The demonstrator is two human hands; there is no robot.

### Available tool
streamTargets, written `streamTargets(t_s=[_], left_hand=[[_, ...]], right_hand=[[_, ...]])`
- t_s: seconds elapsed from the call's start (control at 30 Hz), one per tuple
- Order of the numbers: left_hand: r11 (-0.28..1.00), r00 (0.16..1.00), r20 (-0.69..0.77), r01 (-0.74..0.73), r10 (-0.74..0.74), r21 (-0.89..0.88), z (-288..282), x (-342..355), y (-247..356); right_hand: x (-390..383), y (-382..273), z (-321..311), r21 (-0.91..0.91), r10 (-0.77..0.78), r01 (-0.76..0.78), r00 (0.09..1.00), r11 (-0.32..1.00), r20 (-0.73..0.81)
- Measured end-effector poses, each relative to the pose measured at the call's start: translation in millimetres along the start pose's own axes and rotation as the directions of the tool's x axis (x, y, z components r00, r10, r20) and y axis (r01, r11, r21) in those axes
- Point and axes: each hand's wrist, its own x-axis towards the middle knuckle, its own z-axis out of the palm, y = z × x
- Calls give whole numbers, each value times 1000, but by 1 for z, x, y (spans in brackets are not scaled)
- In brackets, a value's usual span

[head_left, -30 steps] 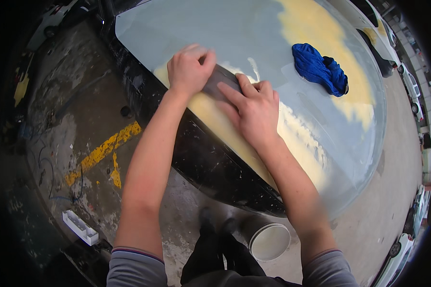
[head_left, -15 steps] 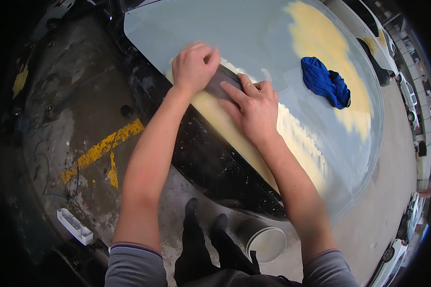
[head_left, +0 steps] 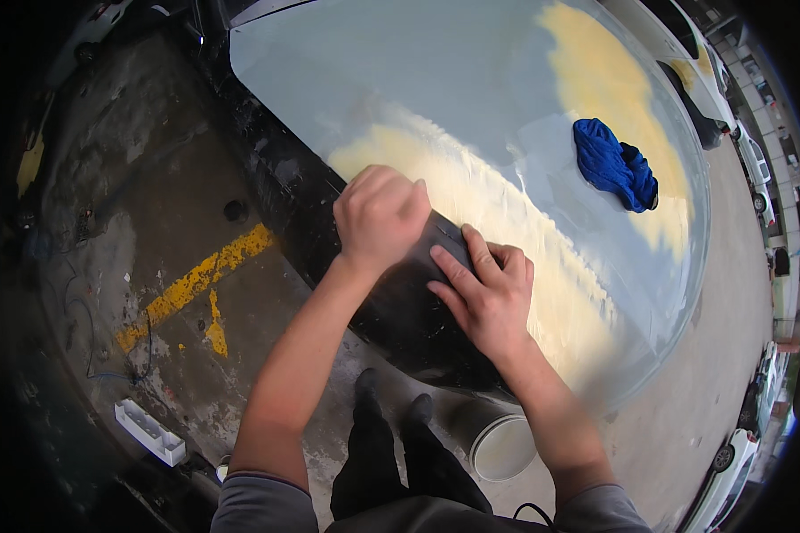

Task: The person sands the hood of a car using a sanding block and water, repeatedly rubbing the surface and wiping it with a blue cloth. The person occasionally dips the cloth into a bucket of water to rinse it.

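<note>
A dark strip of sandpaper (head_left: pixel 436 233), seemingly wrapped on a flat block, lies at the near edge of a grey-primed car panel (head_left: pixel 347 67). My left hand (head_left: pixel 380 218) is closed in a fist round its left end. Its right end is gripped by my right hand (head_left: pixel 493 289), thumb and fingers bent over it. The strip's lower part is hard to tell from the black trim (head_left: pixel 298 195) below. Just beyond both hands runs a streaky band of pale yellow filler (head_left: pixel 498 209). A crumpled blue cloth (head_left: pixel 615 164) rests farther right on the panel.
A second yellow filler patch (head_left: pixel 596 71) covers the panel's far right. On the floor below stand a pale bucket (head_left: pixel 502 447), close to my feet, and a white tray-like piece (head_left: pixel 149 433) at left. Parked cars (head_left: pixel 754 169) line the right side.
Both hands have drawn the sandpaper toward me, from the filler band down to the panel's near edge. More of the yellow filler is uncovered.
</note>
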Motion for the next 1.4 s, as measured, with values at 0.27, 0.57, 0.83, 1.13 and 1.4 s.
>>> streamTargets(t_s=[0.27,0.57,0.83,1.13,1.4], left_hand=[[989,988,83,122,-129,83,6,90,-52],[989,991,78,98,-107,111,5,94,-36],[997,1000,14,-24,25,-67,4,-2,23],[998,997,58,52,-53,20,17,19,15],[993,990,107,83,-93,89,19,96,-27]], right_hand=[[119,15,34,-8,-26,25,998,1000,-54],[101,19,9,-25,-25,25,1000,999,12],[-19,3,-22,-30,12,-10,998,999,60],[3,14,-9,-35,31,-31,999,999,-14],[83,24,9,-42,-8,4,996,999,-93]])
